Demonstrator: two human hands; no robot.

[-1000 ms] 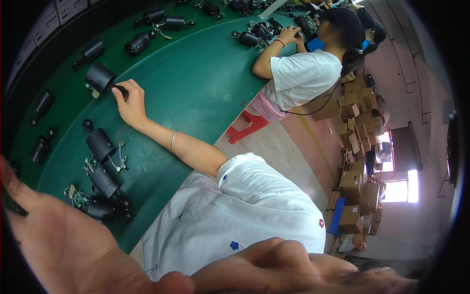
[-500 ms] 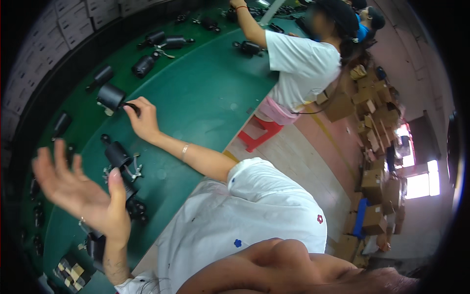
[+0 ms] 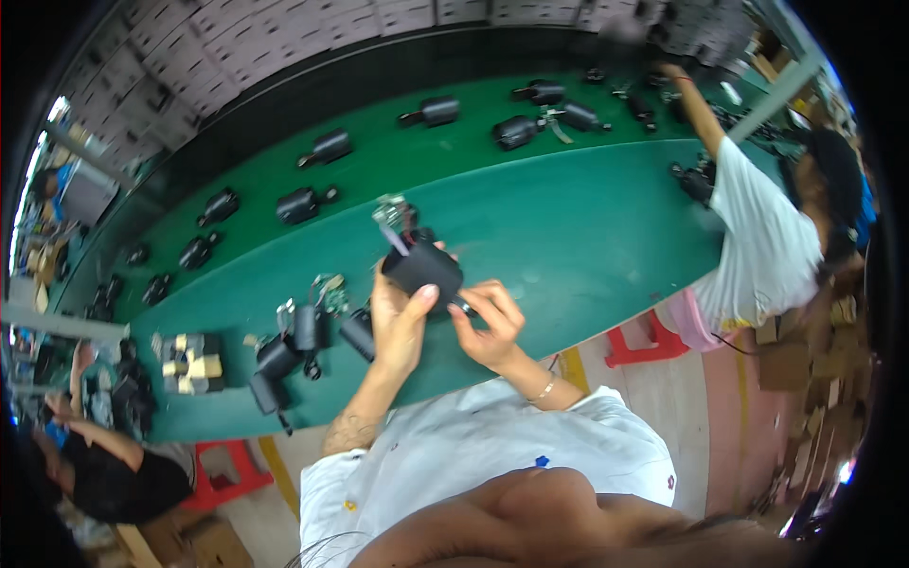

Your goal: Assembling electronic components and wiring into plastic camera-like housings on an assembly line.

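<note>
Held up over the green table in front of me is a black cylindrical housing (image 3: pixel 426 272), tilted, with a white strip, wires and a small connector bunch (image 3: pixel 390 210) sticking out of its far end. My left hand (image 3: pixel 398 327) is wrapped round its left side, thumb across the front. At its lower right end, the fingers of my right hand (image 3: pixel 492 327) pinch a short dark stem (image 3: pixel 462 305). Close by on the left, several similar black housings (image 3: pixel 308 327) lie in a group, some with loose wires and green circuit boards (image 3: pixel 333 293).
More black housings (image 3: pixel 296 204) lie spaced along the darker green strip (image 3: pixel 379 156) beyond the table edge. A block of black and cream pieces (image 3: pixel 192 363) sits at the left. Co-workers are at the right (image 3: pixel 767 208) and far left (image 3: pixel 114 473), near red stools (image 3: pixel 646 343).
The housing has come off the far strip to a place in front of me. My left hand, raised and spread before, now grips it. My view has swung rightward.
</note>
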